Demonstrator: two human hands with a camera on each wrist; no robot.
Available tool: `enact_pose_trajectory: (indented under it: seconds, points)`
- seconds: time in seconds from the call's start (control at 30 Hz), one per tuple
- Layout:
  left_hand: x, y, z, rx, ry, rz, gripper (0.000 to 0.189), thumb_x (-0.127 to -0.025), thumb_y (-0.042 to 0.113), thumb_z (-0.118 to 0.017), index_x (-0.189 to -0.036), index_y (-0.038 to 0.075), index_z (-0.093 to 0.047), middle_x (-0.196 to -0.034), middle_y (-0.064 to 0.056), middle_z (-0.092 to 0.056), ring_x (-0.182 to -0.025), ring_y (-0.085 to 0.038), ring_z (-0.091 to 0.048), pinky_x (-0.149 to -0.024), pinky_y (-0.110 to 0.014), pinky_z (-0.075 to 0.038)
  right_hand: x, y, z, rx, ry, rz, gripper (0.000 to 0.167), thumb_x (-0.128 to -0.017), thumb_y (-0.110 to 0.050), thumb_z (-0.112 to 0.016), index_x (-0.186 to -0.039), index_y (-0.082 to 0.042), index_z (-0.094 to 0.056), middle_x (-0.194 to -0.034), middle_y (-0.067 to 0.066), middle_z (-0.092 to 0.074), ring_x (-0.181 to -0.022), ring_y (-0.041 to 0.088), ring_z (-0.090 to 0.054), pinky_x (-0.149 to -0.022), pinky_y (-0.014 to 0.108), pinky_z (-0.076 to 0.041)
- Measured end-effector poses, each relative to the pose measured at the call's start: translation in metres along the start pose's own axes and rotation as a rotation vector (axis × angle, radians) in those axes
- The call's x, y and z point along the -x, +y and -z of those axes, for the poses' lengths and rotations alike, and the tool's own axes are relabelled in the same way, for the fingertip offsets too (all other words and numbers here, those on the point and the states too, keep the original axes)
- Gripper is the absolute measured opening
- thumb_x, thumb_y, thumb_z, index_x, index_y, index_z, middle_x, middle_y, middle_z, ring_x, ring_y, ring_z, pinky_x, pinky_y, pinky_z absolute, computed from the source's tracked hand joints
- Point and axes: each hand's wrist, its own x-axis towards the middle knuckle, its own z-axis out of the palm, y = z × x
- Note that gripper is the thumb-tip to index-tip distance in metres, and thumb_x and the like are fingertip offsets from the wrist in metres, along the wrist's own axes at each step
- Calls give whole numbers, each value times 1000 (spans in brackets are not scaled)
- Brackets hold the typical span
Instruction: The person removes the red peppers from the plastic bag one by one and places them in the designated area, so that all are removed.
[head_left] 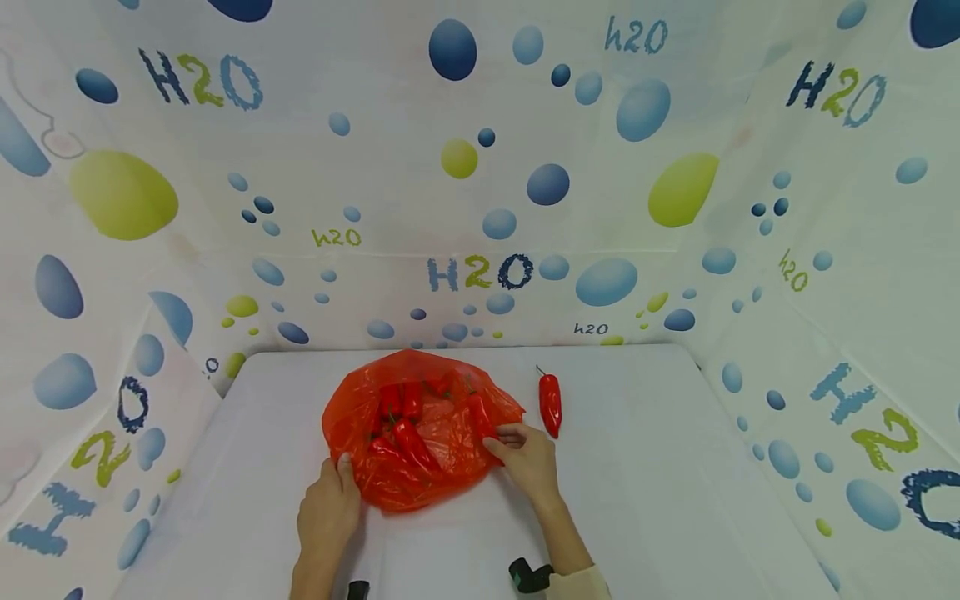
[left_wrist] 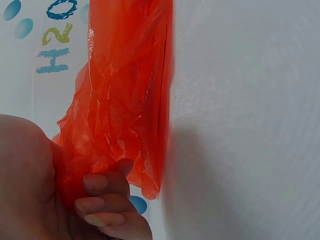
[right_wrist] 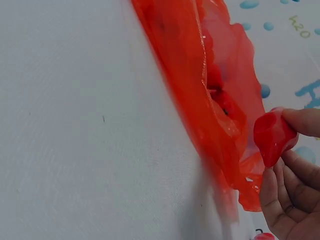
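White table (head_left: 637, 500), left hand (head_left: 327, 504) gripping red bag (head_left: 454, 440); right hand (head_left: 531, 460) pinching pepper (right_wrist: 275, 134)

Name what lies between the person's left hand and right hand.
In the head view, the open red plastic bag lies between the left hand and the right hand, with several red chili peppers inside it.

Holds left forearm (head_left: 315, 573) and right forearm (head_left: 566, 535) out in front, latter angled inward. Grips with left hand (head_left: 327, 506), with fingers (left_wrist: 107, 204) curled toward palm. Pinches with right hand (head_left: 532, 465), between thumb (right_wrist: 306, 121) and fingertips (right_wrist: 269, 187), slightly farther forward.
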Motion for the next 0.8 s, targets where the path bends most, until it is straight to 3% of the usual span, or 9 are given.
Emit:
enact_pose_trajectory:
  seconds: [0.4,0.8]
  points:
    - [-2,-2,0,-12,-18,2,57,-114,43,-22,-106,-7,-50,-80,-26,-63,-87,-58,-65,-62,-59,-50,-6,1,11,-19,30,-9,27,-89,-23,-84,-107,-4,-78,-95,8,-77,-87,22,-73,-69,30,-60]
    - [-1,-1,0,-14,-17,0,55,-114,41,-24,-107,-7,-50,-85,-32,-64,-88,-60,-64,-63,-61,-50,-14,14,19,-7,60,-49,28,-90,-21,-83,-110,-3,-78,-96,9,-77,-85,22,-74,-68,32,-61]
